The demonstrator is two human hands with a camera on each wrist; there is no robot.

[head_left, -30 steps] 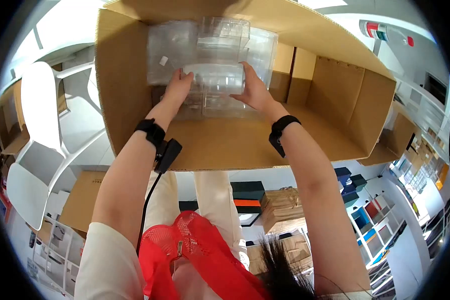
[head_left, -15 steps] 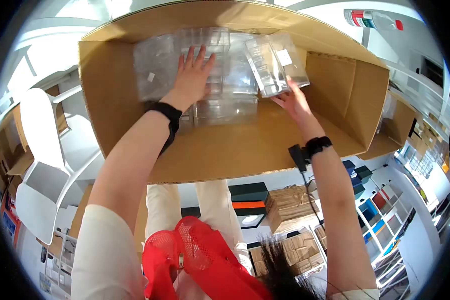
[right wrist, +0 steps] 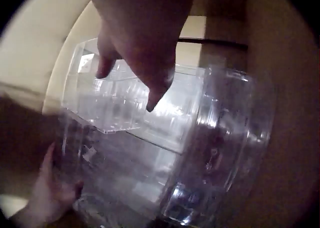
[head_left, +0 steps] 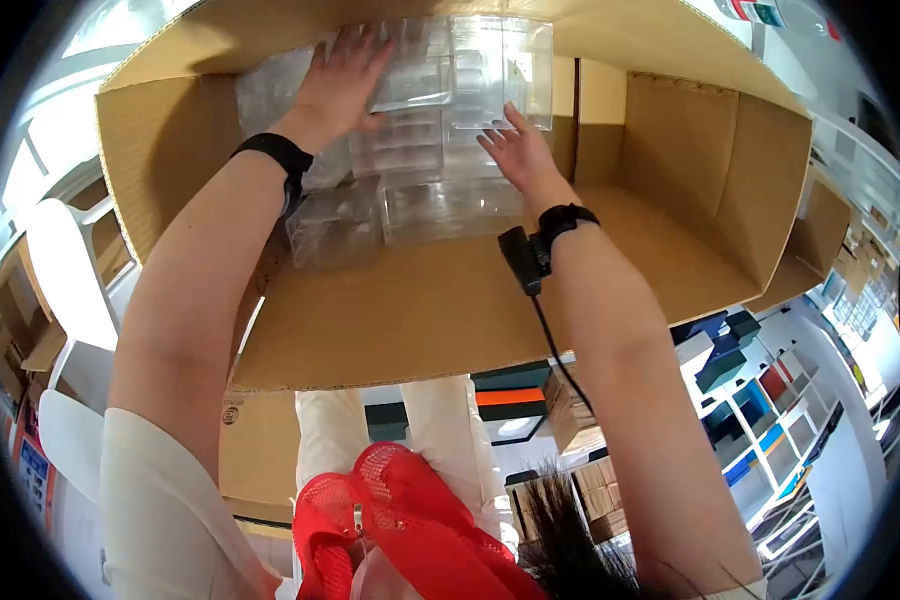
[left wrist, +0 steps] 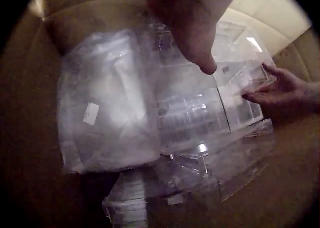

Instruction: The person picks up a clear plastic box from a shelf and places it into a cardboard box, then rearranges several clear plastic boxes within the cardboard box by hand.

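Observation:
Several clear plastic boxes [head_left: 410, 150] lie side by side and stacked inside a large open cardboard box. My left hand [head_left: 340, 88] is spread with straight fingers over the boxes at the back left. At its left is a clear pack [left wrist: 105, 123] in filmy wrapping with a small white label. My right hand [head_left: 525, 155] touches the near edge of a clear box [head_left: 502, 65] at the back, its thumb and fingers extended and apart. Two more clear boxes [head_left: 455, 212] lie in front, nearer the box's front wall.
The cardboard box [head_left: 690, 180] surrounds both hands with tall walls, and its right part shows bare cardboard. A white chair [head_left: 65, 270] stands at the left. On the floor below are more cartons and dark boxes [head_left: 510, 400]. A plastic bottle [head_left: 770, 14] is at the upper right.
Both hands gripped a clear box together, then the right hand held one tilted at the right. That box now lies at the back, and the left hand has shifted left and away from me.

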